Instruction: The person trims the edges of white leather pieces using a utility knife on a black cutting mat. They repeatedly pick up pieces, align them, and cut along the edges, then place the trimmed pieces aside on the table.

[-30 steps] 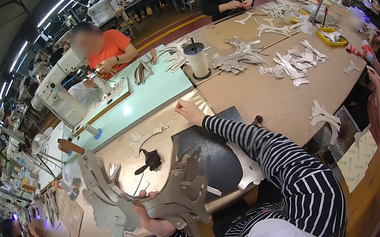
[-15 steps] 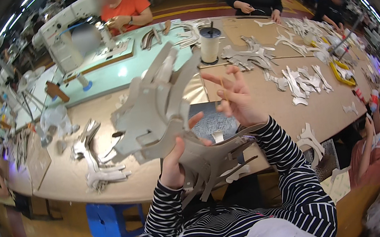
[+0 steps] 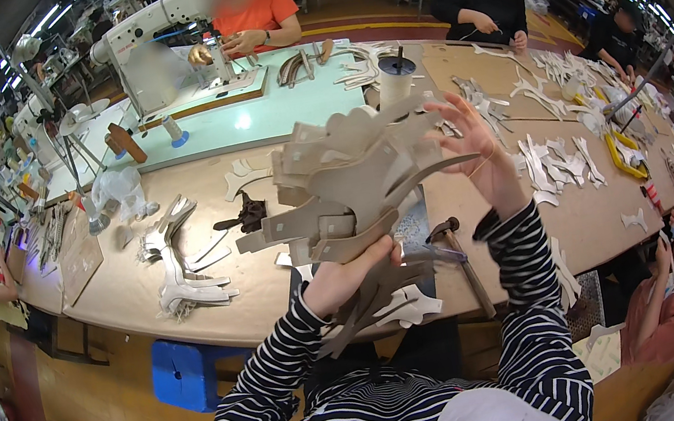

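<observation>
My left hand (image 3: 358,274) is closed around the lower part of a thick bundle of grey-beige cut leather pieces (image 3: 363,178), held up above the table. The pieces are curved, with slots and narrow tails; some hang below my hand. My right hand (image 3: 472,139) is at the bundle's right side, fingers spread. A thin yellowish strand (image 3: 487,157) runs across it, perhaps a rubber band; whether the fingertips touch the leather is hard to tell. Below lies a hammer (image 3: 475,277), beside a dark slab (image 3: 418,228) partly hidden by the bundle.
Leather stacks lie left (image 3: 174,278) and right (image 3: 536,164) on the brown-covered table (image 3: 118,314). A dark brown item (image 3: 251,213) lies behind the bundle. Beyond are a thread cone (image 3: 395,80) and a sewing machine (image 3: 152,63) with a person. A blue stool (image 3: 182,375) stands front left.
The bundle has turned and moved to the right in view. My right hand has risen to its right side, fingers spreading wider. The hammer and dark brown item have come into sight.
</observation>
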The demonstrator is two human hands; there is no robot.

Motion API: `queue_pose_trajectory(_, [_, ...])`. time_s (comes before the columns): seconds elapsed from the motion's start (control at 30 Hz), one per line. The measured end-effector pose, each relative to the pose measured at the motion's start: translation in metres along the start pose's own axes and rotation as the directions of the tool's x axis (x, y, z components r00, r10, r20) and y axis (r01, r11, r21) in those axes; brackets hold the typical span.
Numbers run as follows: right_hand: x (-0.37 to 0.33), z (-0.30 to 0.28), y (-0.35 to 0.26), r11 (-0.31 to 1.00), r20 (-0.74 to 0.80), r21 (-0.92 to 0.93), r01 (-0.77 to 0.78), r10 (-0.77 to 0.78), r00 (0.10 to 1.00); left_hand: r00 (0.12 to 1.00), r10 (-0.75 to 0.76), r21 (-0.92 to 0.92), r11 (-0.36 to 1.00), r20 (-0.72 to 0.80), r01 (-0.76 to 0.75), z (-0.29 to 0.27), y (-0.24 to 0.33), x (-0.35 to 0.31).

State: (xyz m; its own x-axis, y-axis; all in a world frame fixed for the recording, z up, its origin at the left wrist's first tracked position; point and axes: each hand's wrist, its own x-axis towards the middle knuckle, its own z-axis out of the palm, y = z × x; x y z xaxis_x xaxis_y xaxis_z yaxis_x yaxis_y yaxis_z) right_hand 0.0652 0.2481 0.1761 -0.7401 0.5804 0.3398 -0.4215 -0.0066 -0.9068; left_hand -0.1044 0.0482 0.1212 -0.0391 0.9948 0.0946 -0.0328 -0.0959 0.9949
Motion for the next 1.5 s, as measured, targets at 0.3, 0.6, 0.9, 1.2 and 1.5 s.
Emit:
queue_pose_trajectory(0.3, [0.036,0.039,-0.038,0.868,0.623,-0.495,0.034,0.327,0.711,0.739,-0.444,0.312,0.893,0.506,0.323,0.008,0.007,-0.003])
queue_pose_trajectory(0.6, [-0.021,0.113,-0.053,0.713,0.987,-0.155,0.684,0.083,0.138,0.703,-0.482,-0.423,0.569,0.523,0.705,-0.023,-0.007,0.041])
queue_pose_trajectory(0.9, [-0.018,0.010,-0.041,0.560,0.343,-0.815,0.152,0.253,0.904,0.984,-0.092,-0.252,0.959,0.153,0.129,-0.053,0.033,0.032])
queue_pose_trajectory(1.2, [-0.035,0.053,0.048,0.931,-0.138,-0.156,-0.330,0.310,0.941,0.958,0.285,0.727,0.652,0.028,-0.216,0.013,0.022,0.079])
queue_pose_trajectory(1.5, [-0.019,-0.033,0.039,0.798,-0.379,0.559,0.226,0.005,0.925,0.830,0.301,0.596,0.585,0.470,-0.550,0.010,0.011,0.014])
